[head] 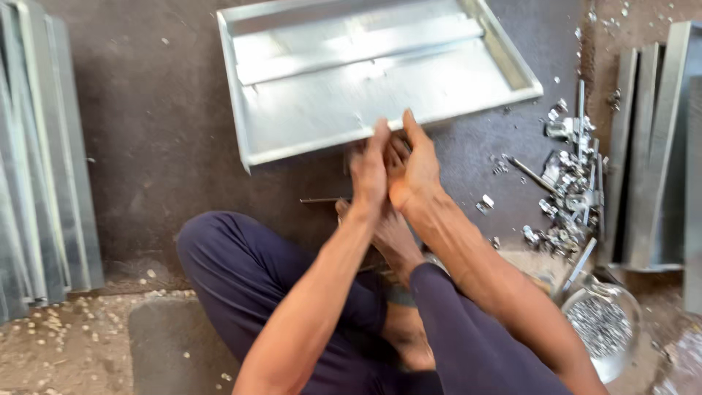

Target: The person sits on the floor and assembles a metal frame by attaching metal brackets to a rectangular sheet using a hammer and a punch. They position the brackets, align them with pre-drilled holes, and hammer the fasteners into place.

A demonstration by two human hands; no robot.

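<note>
Dark floor: both hands [391, 172] meet beside metal tray [307, 110], scattered bolts [570, 197].

Soft daylight falls from above, bright enough to wash a pale glare across the metal tray [365, 73] just beyond the fingers [380, 135]. The hands are smeared with motion blur, and shadows on the floor [161, 132] stay faint.

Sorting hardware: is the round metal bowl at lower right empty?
No, the round metal bowl holds a heap of small metal bits.
</note>
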